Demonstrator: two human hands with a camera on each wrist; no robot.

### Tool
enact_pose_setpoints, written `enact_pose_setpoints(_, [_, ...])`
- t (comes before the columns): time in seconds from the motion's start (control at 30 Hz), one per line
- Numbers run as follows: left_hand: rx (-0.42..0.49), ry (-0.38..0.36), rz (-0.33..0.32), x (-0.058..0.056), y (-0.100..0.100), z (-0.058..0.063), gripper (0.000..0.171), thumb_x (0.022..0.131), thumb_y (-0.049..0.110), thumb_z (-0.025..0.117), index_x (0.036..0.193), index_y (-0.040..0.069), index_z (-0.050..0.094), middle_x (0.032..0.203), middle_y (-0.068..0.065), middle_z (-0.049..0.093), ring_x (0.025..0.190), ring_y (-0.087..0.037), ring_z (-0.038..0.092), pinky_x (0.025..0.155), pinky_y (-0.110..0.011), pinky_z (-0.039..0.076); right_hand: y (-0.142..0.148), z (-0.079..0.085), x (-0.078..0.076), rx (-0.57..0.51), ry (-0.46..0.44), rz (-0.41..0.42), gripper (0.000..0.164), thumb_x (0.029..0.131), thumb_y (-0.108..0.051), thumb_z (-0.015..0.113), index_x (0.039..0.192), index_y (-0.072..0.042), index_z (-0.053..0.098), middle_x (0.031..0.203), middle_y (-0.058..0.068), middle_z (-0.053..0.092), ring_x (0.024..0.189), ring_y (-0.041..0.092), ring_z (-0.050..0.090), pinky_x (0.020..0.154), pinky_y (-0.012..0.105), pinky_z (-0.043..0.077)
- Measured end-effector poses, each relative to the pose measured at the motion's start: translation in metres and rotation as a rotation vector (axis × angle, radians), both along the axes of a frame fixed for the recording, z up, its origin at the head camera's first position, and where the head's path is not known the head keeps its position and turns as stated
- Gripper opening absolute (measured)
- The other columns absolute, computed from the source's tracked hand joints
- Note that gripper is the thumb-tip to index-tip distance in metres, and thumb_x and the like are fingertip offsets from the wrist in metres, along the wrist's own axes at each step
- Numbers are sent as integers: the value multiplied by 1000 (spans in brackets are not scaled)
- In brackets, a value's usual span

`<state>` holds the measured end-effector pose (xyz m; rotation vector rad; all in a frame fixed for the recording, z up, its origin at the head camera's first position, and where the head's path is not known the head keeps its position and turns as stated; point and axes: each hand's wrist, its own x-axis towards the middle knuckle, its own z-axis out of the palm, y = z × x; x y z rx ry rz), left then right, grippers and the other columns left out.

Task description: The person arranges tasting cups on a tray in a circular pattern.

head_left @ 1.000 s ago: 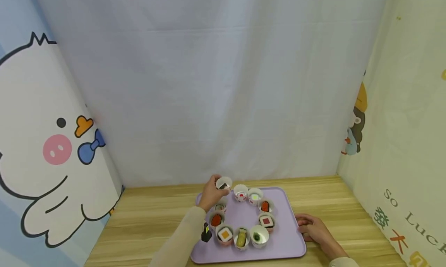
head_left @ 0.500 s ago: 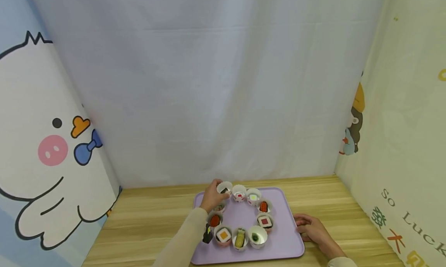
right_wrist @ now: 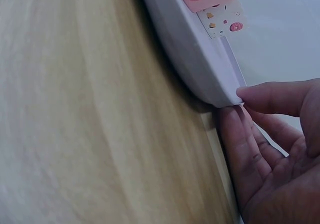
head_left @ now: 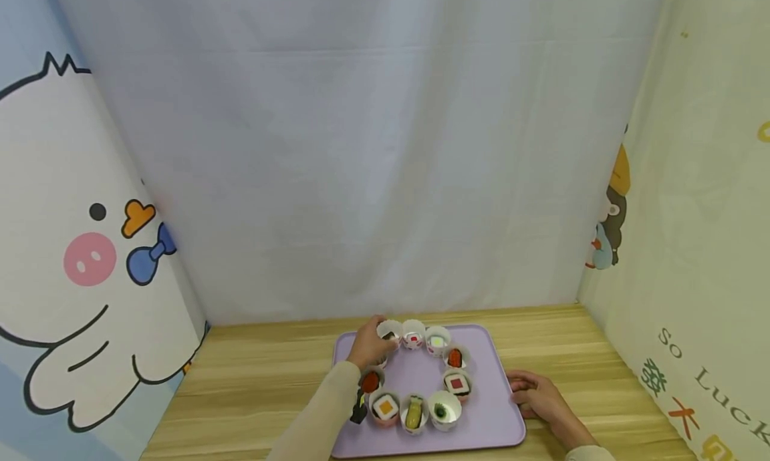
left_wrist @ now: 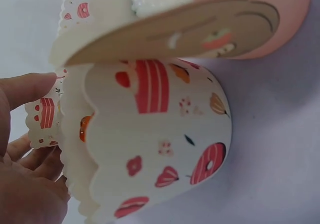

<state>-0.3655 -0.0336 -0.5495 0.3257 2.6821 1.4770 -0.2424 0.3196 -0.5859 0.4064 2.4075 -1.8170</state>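
In the head view my left hand [head_left: 365, 344] holds a white paper baking cup [head_left: 390, 329] at the far left of a ring of cups on a lilac tray [head_left: 496, 424]. A dark-topped piece sits inside that cup. The left wrist view shows the thumb at the rim of the held cup [left_wrist: 46, 119], with fingers behind its printed wall. My right hand [head_left: 537, 395] pinches the tray's right edge, thumb on the rim and fingers underneath, as the right wrist view shows. A nearer printed cup [left_wrist: 160, 149] fills much of the left wrist view.
Other ring cups hold toy-like sushi pieces: a red-topped one [head_left: 455, 359], a square one with an orange centre [head_left: 386, 405] and a long yellow one [head_left: 414, 414]. The tray lies on a wood-patterned table [head_left: 265, 381]. A pale curtain [head_left: 385, 180] hangs behind.
My left hand has lowered the paper cup slightly and brought it in beside the neighbouring cup on the tray. The right hand stays at the tray's edge.
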Motion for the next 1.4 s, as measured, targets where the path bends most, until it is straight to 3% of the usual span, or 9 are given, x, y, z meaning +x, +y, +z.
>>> enact_pose_setpoints(0.13, [-23, 4, -19, 1, -1, -1, 69, 81, 11, 77, 141, -1, 45, 130, -24, 59, 70, -18, 56, 55, -30, 47, -1, 0, 0, -9, 4, 1, 56, 76, 8, 67, 131, 5, 56, 92, 3, 63, 80, 18, 60, 63, 35, 57])
enact_pose_setpoints(0.23, [-30, -6, -36, 2, -3, 0, 69, 81, 11, 77, 141, -2, 45, 135, -25, 55, 71, -18, 59, 55, -30, 49, -2, 1, 0, -2, -1, -10, 55, 77, 8, 66, 131, 4, 57, 92, 3, 63, 80, 18, 61, 63, 36, 57])
enact_pose_setpoints(0.4, [-26, -12, -55, 3, -7, 2, 70, 82, 14, 77, 142, -3, 45, 145, -26, 47, 95, -29, 64, 66, -34, 54, -2, 2, 1, 6, -9, -18, 56, 76, 8, 67, 131, 4, 57, 93, 5, 63, 81, 18, 61, 64, 37, 58])
enact_pose_setpoints(0.53, [-9, -4, -53, 5, -12, 3, 69, 83, 14, 76, 142, -3, 45, 144, -27, 48, 112, -40, 60, 67, -37, 56, -3, 1, 0, 7, -11, -12, 56, 77, 8, 67, 132, 4, 56, 94, 5, 63, 81, 18, 62, 64, 37, 58])
enact_pose_setpoints(0.7, [-7, 38, -38, 9, -20, 11, 68, 84, 16, 76, 142, -2, 46, 141, -25, 51, 124, -42, 53, 91, -51, 54, -4, 0, 0, 15, -11, -21, 56, 76, 8, 66, 131, 4, 57, 95, 6, 64, 82, 18, 62, 65, 36, 58])
enact_pose_setpoints(0.77, [-10, 57, -35, 12, -23, 15, 68, 84, 18, 76, 142, -1, 46, 142, -24, 52, 127, -42, 52, 97, -54, 50, -3, 0, 0, 20, -11, -23, 56, 76, 8, 67, 131, 4, 57, 96, 6, 64, 82, 17, 62, 65, 36, 57])
enact_pose_setpoints(1.07, [43, 125, -27, 25, -39, 27, 64, 87, 17, 73, 143, 4, 46, 144, -20, 51, 132, -38, 49, 102, -55, 47, -2, 5, 1, 23, -9, -8, 57, 77, 8, 66, 132, 5, 55, 95, 4, 63, 83, 16, 61, 65, 36, 58])
enact_pose_setpoints(1.4, [-47, 247, 4, 49, -57, 33, 57, 92, 25, 67, 141, 2, 49, 141, -19, 54, 128, -38, 52, 105, -55, 44, -3, 2, 0, 33, -8, -6, 55, 77, 6, 66, 132, 5, 56, 94, 4, 63, 80, 15, 61, 65, 35, 57])
